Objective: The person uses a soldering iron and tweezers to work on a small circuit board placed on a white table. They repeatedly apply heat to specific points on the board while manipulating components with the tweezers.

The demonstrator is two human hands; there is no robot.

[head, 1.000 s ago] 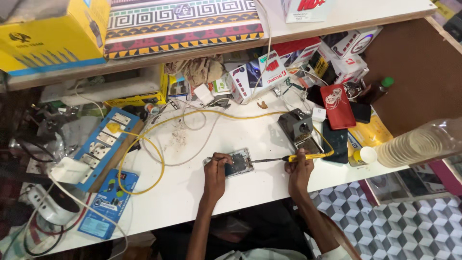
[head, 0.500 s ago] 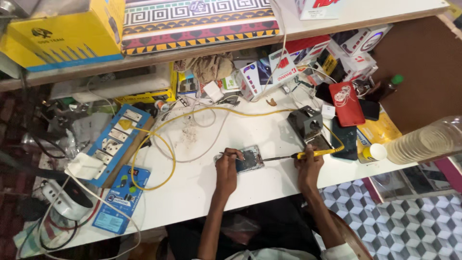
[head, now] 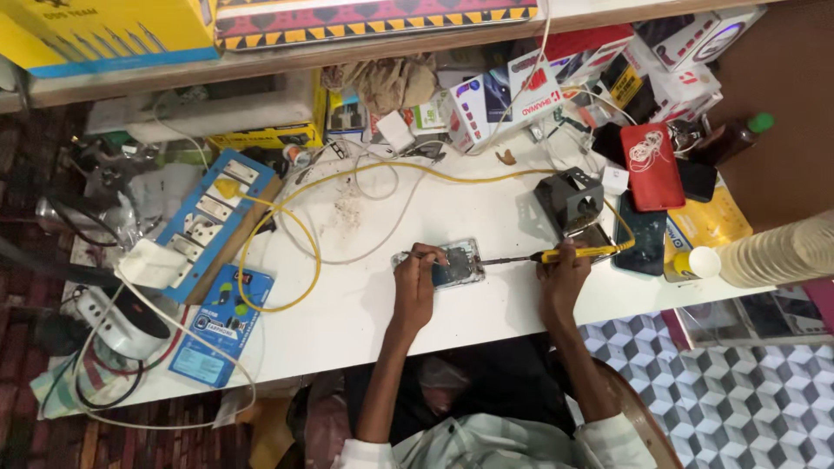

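Note:
An opened phone lies flat on the white table in front of me. My left hand rests on its left end and pinches thin tweezers over it. My right hand grips a yellow-handled soldering iron; its dark tip points left and meets the phone's right edge. A yellow cable runs from the iron's handle in a loop across the table.
A black soldering stand and dark phones sit right of my hands. A blue power strip lies left. Boxes and a red phone crowd the back. A stack of cups sits far right.
The view has shifted slightly and come closer. My hands stay on the phone, with the iron's tip still at its right edge.

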